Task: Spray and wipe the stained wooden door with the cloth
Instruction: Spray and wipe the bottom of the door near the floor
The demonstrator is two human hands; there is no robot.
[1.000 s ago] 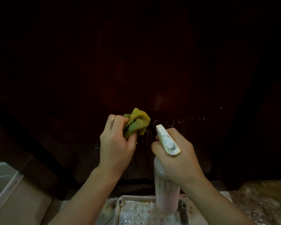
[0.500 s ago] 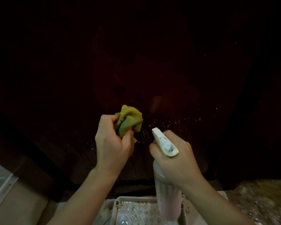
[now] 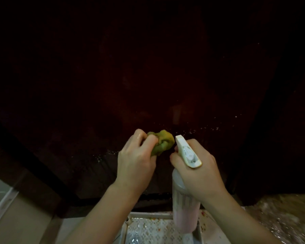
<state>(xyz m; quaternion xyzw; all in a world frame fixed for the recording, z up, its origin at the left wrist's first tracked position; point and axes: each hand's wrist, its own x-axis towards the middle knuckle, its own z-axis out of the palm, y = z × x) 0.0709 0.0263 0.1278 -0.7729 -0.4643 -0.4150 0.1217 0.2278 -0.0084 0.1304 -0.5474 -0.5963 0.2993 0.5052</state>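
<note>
Rightward since a moment ago, my left hand (image 3: 136, 164) has carried the crumpled yellow-green cloth (image 3: 161, 142), bunched tight in its fingers, against the dark stained wooden door (image 3: 148, 76); my right hand (image 3: 199, 171) grips the translucent pink spray bottle (image 3: 185, 208), its white nozzle just beside the cloth; a white patterned tray (image 3: 148, 228) lies below.

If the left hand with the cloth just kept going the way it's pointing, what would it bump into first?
Most likely the dark wooden door: the left hand points the yellow-green cloth at it. Whether they already touch is unclear.
</note>
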